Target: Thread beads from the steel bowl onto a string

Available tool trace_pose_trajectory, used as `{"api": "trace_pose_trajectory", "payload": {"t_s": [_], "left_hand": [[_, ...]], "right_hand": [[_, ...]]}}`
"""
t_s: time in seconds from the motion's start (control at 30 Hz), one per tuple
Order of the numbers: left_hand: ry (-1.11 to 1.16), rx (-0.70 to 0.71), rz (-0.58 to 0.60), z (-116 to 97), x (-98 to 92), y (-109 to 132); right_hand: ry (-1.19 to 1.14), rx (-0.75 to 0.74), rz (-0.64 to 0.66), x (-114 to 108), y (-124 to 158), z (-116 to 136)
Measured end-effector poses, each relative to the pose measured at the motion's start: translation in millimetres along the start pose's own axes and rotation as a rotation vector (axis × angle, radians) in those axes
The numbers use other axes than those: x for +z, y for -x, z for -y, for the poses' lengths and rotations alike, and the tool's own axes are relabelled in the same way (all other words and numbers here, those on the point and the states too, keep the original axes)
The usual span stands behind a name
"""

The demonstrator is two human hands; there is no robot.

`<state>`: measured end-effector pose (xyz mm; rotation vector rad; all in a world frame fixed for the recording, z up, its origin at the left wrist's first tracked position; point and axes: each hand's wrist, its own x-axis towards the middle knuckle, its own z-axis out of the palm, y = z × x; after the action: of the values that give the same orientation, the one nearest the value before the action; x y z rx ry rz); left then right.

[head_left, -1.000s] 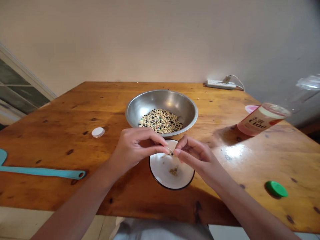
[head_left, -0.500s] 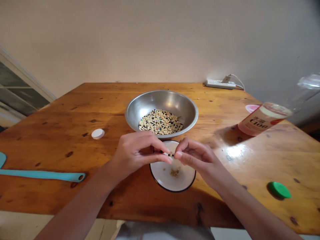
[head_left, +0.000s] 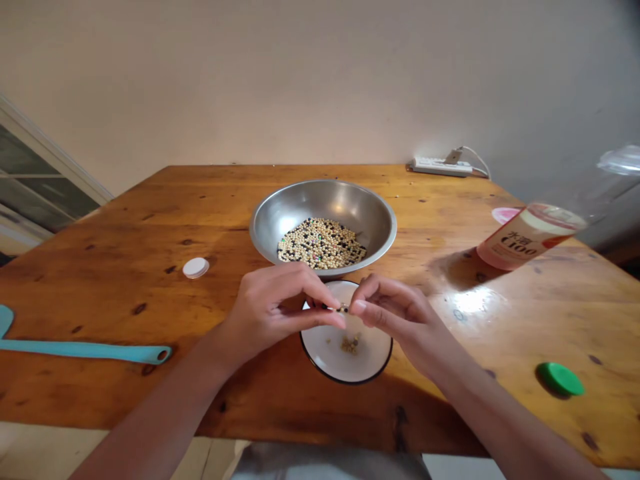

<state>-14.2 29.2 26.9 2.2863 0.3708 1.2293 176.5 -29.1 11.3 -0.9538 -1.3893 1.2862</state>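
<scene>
Over a white dish with a dark rim (head_left: 325, 357), my two hands are close together. My left hand (head_left: 280, 300) is closed in a pinch on the left end of a short row of tiny black and yellowish beads (head_left: 343, 309). From the other side, my right hand (head_left: 390, 307) pinches at the right end with thumb and forefinger. Whatever joins the beads is too fine to see. A small heap of yellowish bits (head_left: 349, 344) lies in the dish below. Just behind stands a steel bowl (head_left: 380, 230) with many small cream and black beads (head_left: 320, 243), a few coloured.
On the left are a turquoise spatula (head_left: 100, 349) and a white cap (head_left: 195, 267). To the right, a clear labelled bottle (head_left: 525, 240) stands near a green cap (head_left: 561, 379). A power strip (head_left: 441, 167) with a plug sits at the wall.
Both hands keep nearly the same pose over the dish. The beads between the fingertips have shifted only slightly; the other things stay in place.
</scene>
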Motion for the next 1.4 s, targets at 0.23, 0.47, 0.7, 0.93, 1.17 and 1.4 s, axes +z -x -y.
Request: {"api": "trace_pose_trajectory", "payload": {"t_s": [0.23, 0.47, 0.7, 0.93, 1.17, 1.4], "left_hand": [[-0.018, -0.015, -0.013, 0.2, 0.8, 0.2], [-0.014, -0.046, 0.004, -0.2, 0.8, 0.4], [-0.028, -0.040, 0.018, -2.5, 0.6, -0.7], [-0.066, 0.006, 0.061, 0.7, 0.9, -0.3], [-0.037, 0.014, 0.101, 2.3, -0.8, 1.4], [-0.093, 0.017, 0.169, 1.5, -1.9, 0.6]], "right_hand": [[0.038, -0.010, -0.007, 0.2, -0.8, 1.3], [0.055, -0.011, -0.017, 0.7, -0.3, 1.2], [0.093, -0.021, -0.012, 1.0, -1.1, 1.4], [0.219, -0.021, 0.023, 4.3, -0.7, 5.7], [0.288, -0.032, 0.038, 4.5, -3.1, 5.6], [0.297, -0.003, 0.060, 3.9, -2.7, 5.9]]}}
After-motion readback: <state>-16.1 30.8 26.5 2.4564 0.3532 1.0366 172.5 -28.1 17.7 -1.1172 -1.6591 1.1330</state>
